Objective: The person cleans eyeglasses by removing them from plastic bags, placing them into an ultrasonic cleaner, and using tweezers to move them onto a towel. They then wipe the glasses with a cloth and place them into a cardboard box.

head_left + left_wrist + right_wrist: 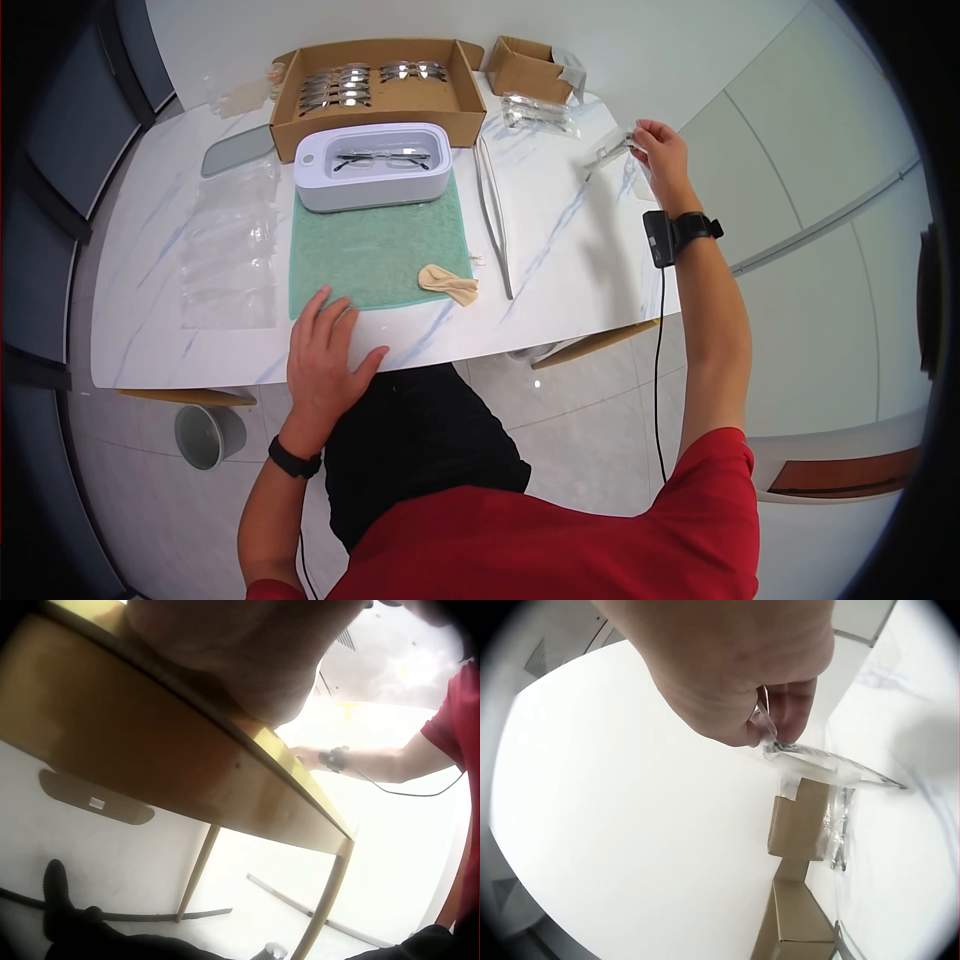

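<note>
One clear, flat plastic pouch [609, 154] with something slim and dark inside: held above your white marbled table [550, 250] at two o'clock, pinched in your bare right hand [662, 158], the nearer one; long axis running from grip toward eight. Right arm [714, 320] outstretched. Bare left hand [325, 350] lies spread at seven, grasping nothing.

Boxes [522, 73]: 2. Cleaner [375, 191]: 1, with 1 pair of glasses [383, 157]. Towel [380, 250]: 1. Cloth [446, 282]: 1. Bin [231, 432]: 1. Held bag [611, 153]: 1. Boxed glasses [345, 87] overlap, can't count.
</note>
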Tool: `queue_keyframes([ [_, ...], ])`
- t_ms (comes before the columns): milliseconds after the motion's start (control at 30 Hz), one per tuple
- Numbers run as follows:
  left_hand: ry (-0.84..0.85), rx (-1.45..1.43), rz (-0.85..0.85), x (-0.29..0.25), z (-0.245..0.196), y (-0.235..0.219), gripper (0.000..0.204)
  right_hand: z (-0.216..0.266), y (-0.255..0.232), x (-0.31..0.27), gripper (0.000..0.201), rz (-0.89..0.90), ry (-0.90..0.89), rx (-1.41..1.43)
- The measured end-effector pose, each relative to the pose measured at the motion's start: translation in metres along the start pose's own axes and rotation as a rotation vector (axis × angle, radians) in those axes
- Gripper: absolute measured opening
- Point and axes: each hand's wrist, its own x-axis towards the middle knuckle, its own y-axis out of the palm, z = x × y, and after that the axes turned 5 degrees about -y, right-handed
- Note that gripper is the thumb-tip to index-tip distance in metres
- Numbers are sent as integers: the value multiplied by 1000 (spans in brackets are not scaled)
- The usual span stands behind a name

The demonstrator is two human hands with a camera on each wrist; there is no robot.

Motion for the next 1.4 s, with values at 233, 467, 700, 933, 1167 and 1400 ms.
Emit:
queue_keyframes([
  [233, -10, -40, -8, -1, 1, 1, 52, 21, 18, 0, 23, 78, 69, 30],
  [467, -4, -40, -11, -1, 1, 0, 51, 22, 19, -13, 20, 135, 146, 158],
  [700, 3, -20, -11, -1, 1, 1, 52, 9, 15, -24, 17, 191, 196, 328],
  [933, -2, -46, 2, -2, 3, 3, 49, -21, 21, -30, 15, 151, 272, 384],
  [1167, -10, -49, 9, -3, 4, 4, 48, -74, 20, -17, 28, 43, 363, 363],
  [1400, -10, -11, 30, -2, 5, 6, 49, -81, 23, -13, 37, 201, 410, 66],
])
